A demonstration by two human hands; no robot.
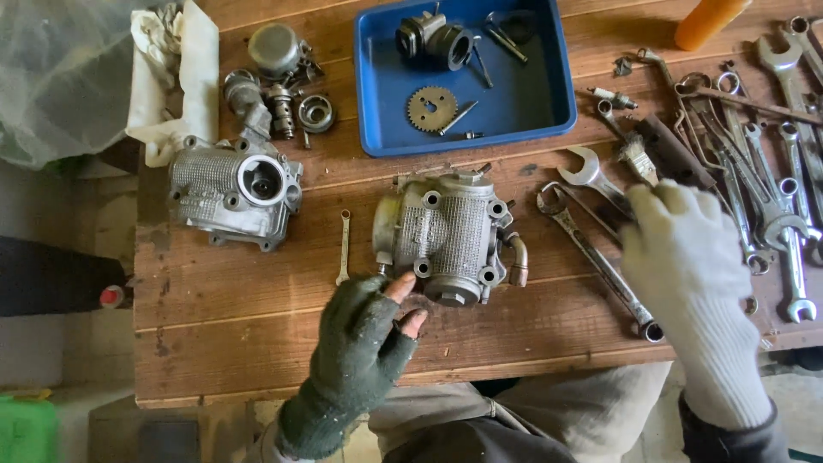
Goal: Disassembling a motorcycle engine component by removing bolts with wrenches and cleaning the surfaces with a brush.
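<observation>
Wooden bench: engine parts, wrenches.

Soft even daylight, sharp focus, edges slightly bowed.

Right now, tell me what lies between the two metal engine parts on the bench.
In the head view, one small wrench lies on bare boards between the left engine part and the middle engine part, which the left hand touches.

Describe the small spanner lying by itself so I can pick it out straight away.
Start at the blue tray at the table's far edge. Come toward the near edge to the two ribbed metal castings. The small spanner lies alone between them, slim and upright, far from the spanner pile on the right.
</observation>
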